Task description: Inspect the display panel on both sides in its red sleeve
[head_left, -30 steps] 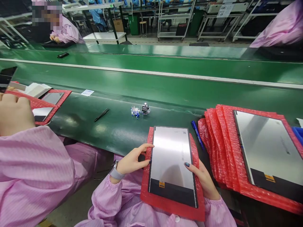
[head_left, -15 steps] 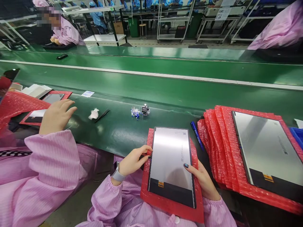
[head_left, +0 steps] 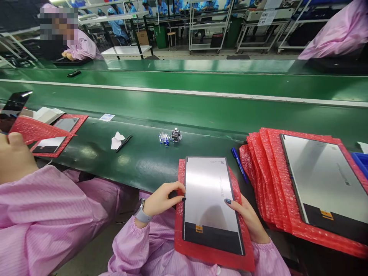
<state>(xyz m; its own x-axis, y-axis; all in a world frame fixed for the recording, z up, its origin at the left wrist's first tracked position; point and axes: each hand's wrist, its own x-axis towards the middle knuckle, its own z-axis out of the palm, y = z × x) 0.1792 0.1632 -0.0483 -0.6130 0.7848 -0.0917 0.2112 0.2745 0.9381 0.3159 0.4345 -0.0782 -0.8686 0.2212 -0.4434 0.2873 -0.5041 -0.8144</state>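
Note:
A display panel (head_left: 211, 199) with a silver back, a black lower strip and a small orange connector lies on a red bubble-wrap bag (head_left: 186, 249) over my lap. My left hand (head_left: 165, 199), with a watch on its wrist, is closed at the panel's left edge, thumb and forefinger together there. On the other side my right hand (head_left: 250, 218) grips panel and bag, its thumb on the silver face and the other fingers hidden underneath. Just beyond the panel's upper right corner lies a blue marker pen (head_left: 239, 165).
Right of me, red bubble bags (head_left: 266, 184) are stacked with another panel (head_left: 327, 172) on top. On the green bench lie a small black counter (head_left: 176, 134), blue-and-clear bits (head_left: 164, 139), tweezers (head_left: 124, 143) and white tissue (head_left: 117, 140). A co-worker's hand (head_left: 14, 157) is at far left.
My hands keep their hold while the panel and bag shift slightly right and down. The co-worker's hand at left has drawn back left, and a dark panel has come into view there.

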